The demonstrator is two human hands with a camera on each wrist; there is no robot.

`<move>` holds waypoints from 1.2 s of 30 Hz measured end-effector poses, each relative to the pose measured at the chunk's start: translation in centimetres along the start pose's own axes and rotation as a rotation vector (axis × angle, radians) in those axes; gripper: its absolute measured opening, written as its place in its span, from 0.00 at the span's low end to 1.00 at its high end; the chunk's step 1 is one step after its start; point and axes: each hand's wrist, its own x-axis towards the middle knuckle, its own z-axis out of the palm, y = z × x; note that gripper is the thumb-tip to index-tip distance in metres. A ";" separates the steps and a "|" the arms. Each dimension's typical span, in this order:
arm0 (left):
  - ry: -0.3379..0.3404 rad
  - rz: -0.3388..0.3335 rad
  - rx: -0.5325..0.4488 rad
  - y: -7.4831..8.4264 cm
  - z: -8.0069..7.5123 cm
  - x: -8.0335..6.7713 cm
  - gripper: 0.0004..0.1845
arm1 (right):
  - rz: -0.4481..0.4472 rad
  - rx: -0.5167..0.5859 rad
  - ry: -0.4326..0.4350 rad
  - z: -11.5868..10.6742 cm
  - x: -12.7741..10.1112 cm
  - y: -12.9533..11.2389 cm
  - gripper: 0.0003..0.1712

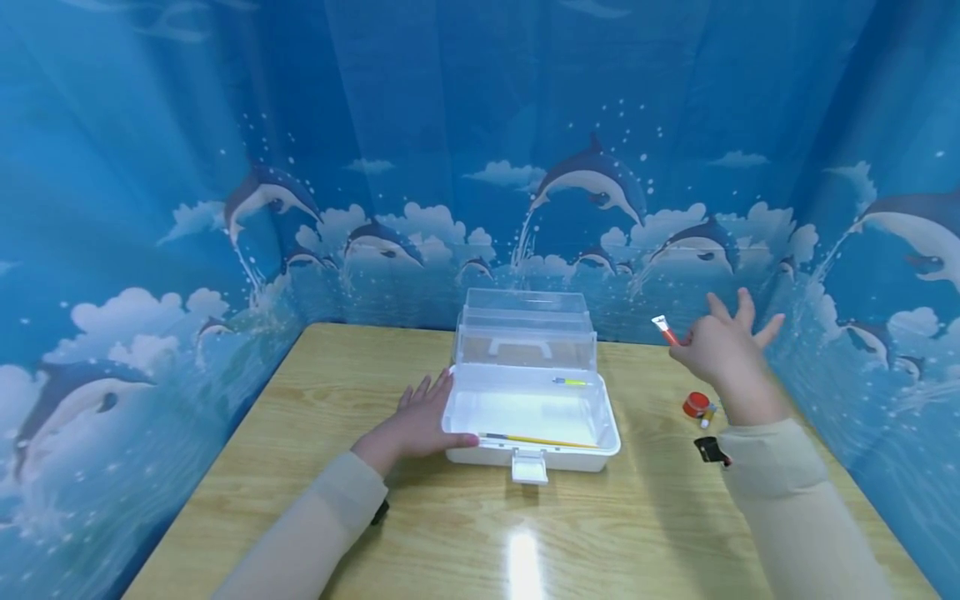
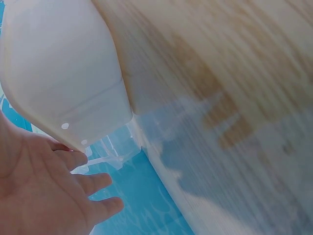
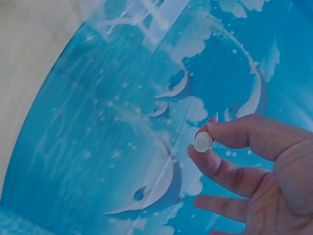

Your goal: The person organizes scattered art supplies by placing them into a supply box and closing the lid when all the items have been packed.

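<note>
Right hand point(image 1: 723, 350) pinches a small red brush point(image 1: 665, 331) up high.
Left hand point(image 1: 420, 421) lies flat against the white box point(image 1: 532, 412); keep it steady and lower the brush in slowly.

Two arms in view, both in long sleeves of plain pale beige cloth, soft and slightly loose, ending in a plain cuff at each wrist. Left hand point(image 1: 420, 421) and right hand point(image 1: 723, 346) bare, without gloves. A small black device is strapped beneath each wrist, at the cuff edge; the right one shows a red spot.
</note>
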 end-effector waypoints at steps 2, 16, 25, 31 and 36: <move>-0.001 0.001 -0.002 0.0 0.0 0.0 0.66 | -0.003 0.000 0.008 0.0 0.1 -0.7 0.16; -0.003 0.005 -0.006 0.1 -0.2 0.0 0.67 | -0.115 -0.027 0.085 1.4 0.8 -5.0 0.11; -0.006 -0.002 -0.004 0.1 -0.2 0.0 0.67 | -0.199 -0.032 0.086 2.4 1.0 -7.1 0.07; -0.008 -0.009 0.003 0.0 -0.1 0.1 0.68 | -0.290 -0.055 0.095 3.7 1.3 -8.1 0.06; -0.005 -0.012 -0.002 0.1 -0.1 0.1 0.68 | -0.390 -0.090 0.092 4.7 1.8 -8.7 0.08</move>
